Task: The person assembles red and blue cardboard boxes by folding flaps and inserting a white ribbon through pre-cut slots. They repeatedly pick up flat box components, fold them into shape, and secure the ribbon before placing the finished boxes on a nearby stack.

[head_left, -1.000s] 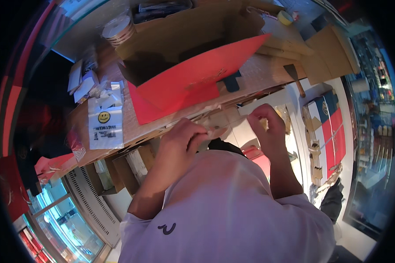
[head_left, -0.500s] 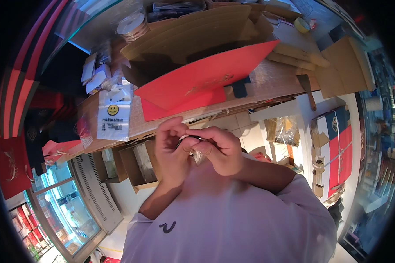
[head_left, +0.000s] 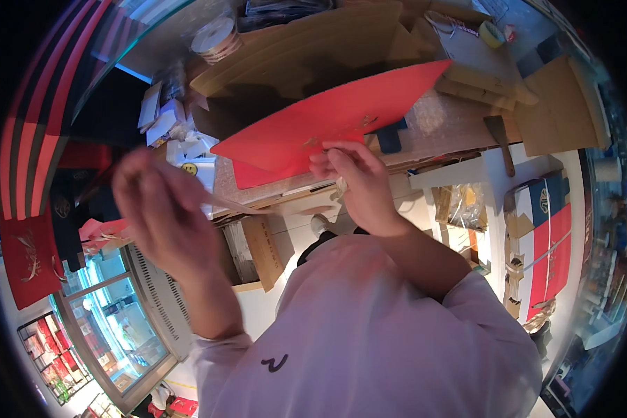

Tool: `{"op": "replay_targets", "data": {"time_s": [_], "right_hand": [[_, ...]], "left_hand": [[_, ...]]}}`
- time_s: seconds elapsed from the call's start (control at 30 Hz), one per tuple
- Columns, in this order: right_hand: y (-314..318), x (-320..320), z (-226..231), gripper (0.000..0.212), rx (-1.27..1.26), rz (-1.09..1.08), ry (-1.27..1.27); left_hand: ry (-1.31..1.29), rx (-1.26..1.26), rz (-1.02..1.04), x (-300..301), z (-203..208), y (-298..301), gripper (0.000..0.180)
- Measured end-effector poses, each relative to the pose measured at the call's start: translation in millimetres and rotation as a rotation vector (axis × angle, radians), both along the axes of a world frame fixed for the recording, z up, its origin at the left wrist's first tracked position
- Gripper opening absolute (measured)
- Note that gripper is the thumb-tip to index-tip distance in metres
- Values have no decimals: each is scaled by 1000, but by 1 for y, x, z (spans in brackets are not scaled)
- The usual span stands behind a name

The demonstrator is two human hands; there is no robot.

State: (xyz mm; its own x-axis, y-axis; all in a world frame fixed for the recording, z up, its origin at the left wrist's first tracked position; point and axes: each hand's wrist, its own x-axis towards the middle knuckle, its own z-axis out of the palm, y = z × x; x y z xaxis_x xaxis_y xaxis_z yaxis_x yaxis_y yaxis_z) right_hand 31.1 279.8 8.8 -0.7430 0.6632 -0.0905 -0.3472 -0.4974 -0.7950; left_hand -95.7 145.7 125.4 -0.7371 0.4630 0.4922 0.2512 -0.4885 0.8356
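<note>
My left hand [head_left: 161, 209] is raised at the left, its fingers smeared by motion. A pale, thin strip [head_left: 233, 205], like ribbon, runs from beside it toward the middle; whether the hand grips it is unclear. On the right, my right hand [head_left: 361, 182] pinches a pale ribbon [head_left: 341, 188] that dangles below its fingers. Its fingertips are in front of the lower edge of a large red gift bag [head_left: 279, 143], which lies on the wooden table with its brown cardboard inside showing.
A ribbon roll [head_left: 216, 38] stands at the back left of the table. Packets and a plastic bag [head_left: 195, 157] lie by the bag's left side. A scraper [head_left: 499, 143] and brown cardboard [head_left: 561, 104] are at the right. An open carton [head_left: 258, 254] sits below the table edge.
My hands were together in front of my chest, fingers working on a small dark and pale thing. Now they are apart: the left has swung left and the right has moved up toward the red bag.
</note>
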Motion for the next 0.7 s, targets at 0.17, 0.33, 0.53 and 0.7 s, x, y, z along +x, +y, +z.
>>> {"op": "replay_targets", "data": {"time_s": [0.17, 0.33, 0.53, 0.7], "right_hand": [[5, -28, -31, 14, -105, -3, 65], [-4, -53, -45, 10, 18, -146, 78], [-3, -63, -49, 7, 144, -312, 73], [12, -54, -46, 6, 259, -363, -29]], "left_hand": [[505, -1019, -85, -68, 23, 76, 19], [664, -1511, -666, -98, -26, 114, 26], [100, -1548, -799, -79, -24, 118, 31], [-218, -1384, -719, -60, -21, 119, 28]]}}
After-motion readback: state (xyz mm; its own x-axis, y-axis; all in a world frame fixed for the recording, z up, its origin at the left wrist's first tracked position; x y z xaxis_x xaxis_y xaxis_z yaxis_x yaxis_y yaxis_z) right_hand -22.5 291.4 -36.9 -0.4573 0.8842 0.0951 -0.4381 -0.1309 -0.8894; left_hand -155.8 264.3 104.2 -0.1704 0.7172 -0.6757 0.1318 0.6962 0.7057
